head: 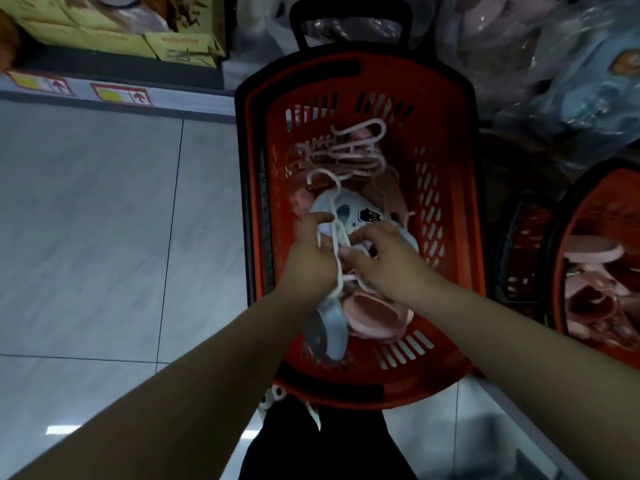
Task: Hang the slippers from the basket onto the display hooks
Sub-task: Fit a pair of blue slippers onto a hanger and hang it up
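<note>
Pale blue slippers (360,211) on a white hanger (333,216), held low inside the red basket (460,168), above pink slippers (374,313) and pink hangers (353,154). Left grip (311,258) curled round the hanger; right grip (384,261) seemingly pinching its lower bar. Second basket (609,188) just beside, on tiled floor (104,237).

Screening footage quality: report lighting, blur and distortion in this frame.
Head view: dim, muted colours; the left hand, right hand and the white hanger they grip look soft; wide-angle distortion bows the orange basket and stretches the forearms; small glare patches on the floor tiles.
</note>
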Available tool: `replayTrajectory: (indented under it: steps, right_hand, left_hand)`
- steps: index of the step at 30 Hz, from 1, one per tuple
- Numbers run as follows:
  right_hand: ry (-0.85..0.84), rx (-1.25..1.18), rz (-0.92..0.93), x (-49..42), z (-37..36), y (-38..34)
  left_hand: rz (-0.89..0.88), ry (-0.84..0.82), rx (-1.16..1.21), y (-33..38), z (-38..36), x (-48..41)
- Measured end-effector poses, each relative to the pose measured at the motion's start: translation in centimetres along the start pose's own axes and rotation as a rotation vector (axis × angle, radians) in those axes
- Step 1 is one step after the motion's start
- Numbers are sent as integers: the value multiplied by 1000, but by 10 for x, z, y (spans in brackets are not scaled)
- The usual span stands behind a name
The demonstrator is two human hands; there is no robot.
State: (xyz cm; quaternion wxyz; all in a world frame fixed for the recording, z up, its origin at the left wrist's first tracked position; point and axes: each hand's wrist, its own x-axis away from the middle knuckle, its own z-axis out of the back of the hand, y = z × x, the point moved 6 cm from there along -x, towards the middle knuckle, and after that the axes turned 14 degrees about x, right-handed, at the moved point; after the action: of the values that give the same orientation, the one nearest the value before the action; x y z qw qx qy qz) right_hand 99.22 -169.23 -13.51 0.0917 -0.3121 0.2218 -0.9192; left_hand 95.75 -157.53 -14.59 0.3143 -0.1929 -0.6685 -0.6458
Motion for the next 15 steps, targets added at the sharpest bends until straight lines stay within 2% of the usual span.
replayTrajectory:
  steps: [3, 7, 11, 15]
  right_hand:
    - [-78, 72, -31, 10, -16, 4]
    - [47, 87, -58, 22, -18, 15]
    - [152, 107, -22, 37, -11, 19]
    - [141, 104, -25, 51, -16, 28]
  left_hand:
    - [23, -42, 64, -25, -3, 15]
    - [64, 21, 92, -44, 10, 22]
    - [178, -147, -379, -57, 11, 7]
    - [234, -326, -611, -60, 3, -2]
